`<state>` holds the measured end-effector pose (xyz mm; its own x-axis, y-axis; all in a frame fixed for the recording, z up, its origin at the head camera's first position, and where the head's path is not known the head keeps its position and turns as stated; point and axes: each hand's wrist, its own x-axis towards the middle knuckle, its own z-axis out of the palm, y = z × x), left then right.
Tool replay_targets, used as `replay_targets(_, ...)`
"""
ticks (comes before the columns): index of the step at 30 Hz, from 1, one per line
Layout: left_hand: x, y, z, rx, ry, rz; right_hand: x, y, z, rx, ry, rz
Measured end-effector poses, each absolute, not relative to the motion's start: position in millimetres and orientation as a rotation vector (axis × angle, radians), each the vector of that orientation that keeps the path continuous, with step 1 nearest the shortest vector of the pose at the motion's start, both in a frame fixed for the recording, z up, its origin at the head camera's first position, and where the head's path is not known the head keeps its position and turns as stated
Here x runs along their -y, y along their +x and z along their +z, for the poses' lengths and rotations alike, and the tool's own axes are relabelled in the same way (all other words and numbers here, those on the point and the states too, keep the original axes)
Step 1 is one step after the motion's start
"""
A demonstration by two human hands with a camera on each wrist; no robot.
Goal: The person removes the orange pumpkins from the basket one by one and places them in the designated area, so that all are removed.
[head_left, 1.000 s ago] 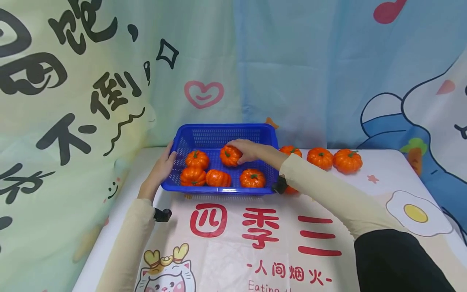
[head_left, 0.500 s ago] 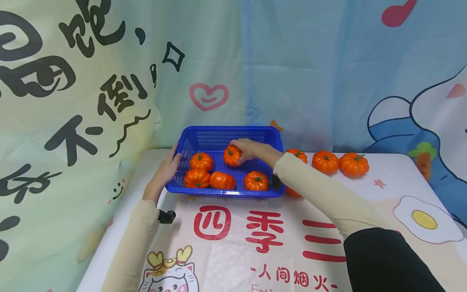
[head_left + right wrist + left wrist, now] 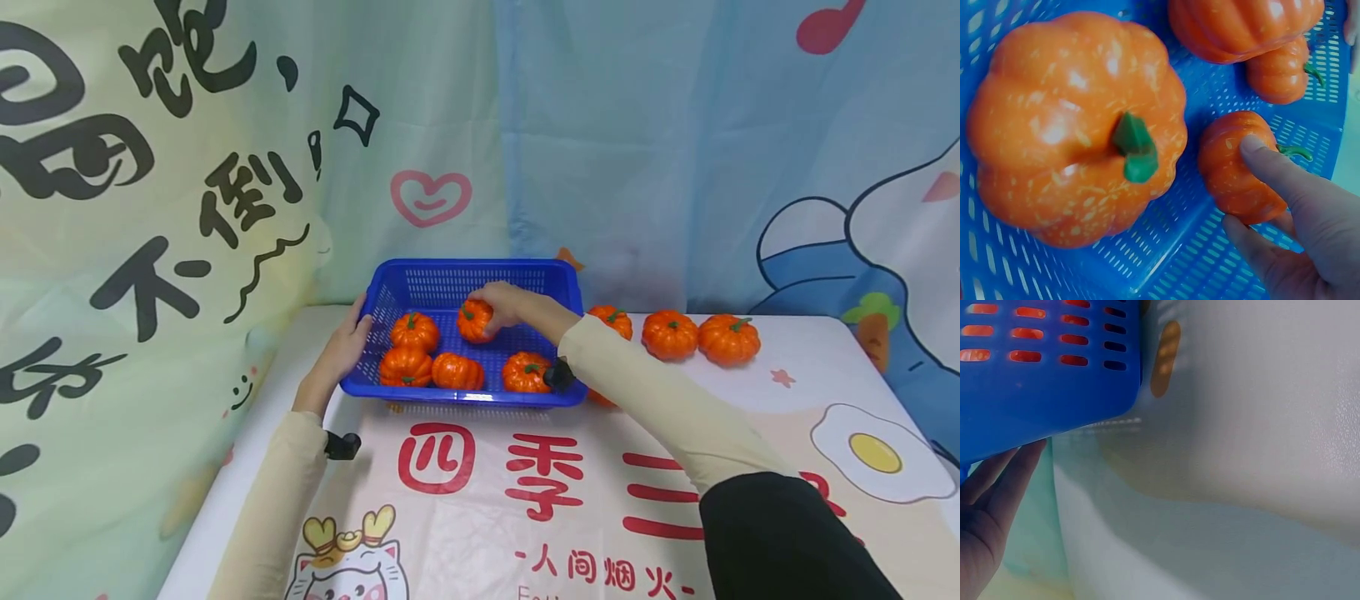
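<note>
Steady basket, light pinch.
Head: your left hand rests against its left side — brace evenly. Left wrist: straight fingers touch the wall. Right wrist: your right hand pinches the pumpkin inside — spare the stem.

V. glossy pumpkins, smooth plastic basket, prob. cloth backdrop
</note>
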<state>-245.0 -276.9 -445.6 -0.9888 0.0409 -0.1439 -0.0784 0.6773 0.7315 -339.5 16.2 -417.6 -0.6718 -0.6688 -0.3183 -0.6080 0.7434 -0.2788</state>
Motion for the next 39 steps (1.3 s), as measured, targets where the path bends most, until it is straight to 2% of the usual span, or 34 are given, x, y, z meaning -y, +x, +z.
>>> replay_targets(6,275.4,-244.3,-445.8,-2.737,-0.04,1.212,-23.9,-329.1,-412.3,-2.595,-1.011,-0.35)
replay_targets(14,275.5,-243.6,-445.0,-2.74,-0.034,1.204,-51.8,-294.0,-387.3,-2.672,-0.906,-0.721)
replay_targets(25,279.3,-242.9,-443.5,-2.742,-0.024,1.203,-117.6,-225.3,-363.5,-2.655,-0.725,-1.004)
replay_targets(39,277.9,-245.7,-447.4,-2.739,-0.034,1.207,-180.0,-147.3,-368.4,-2.662,-0.561,-1.135)
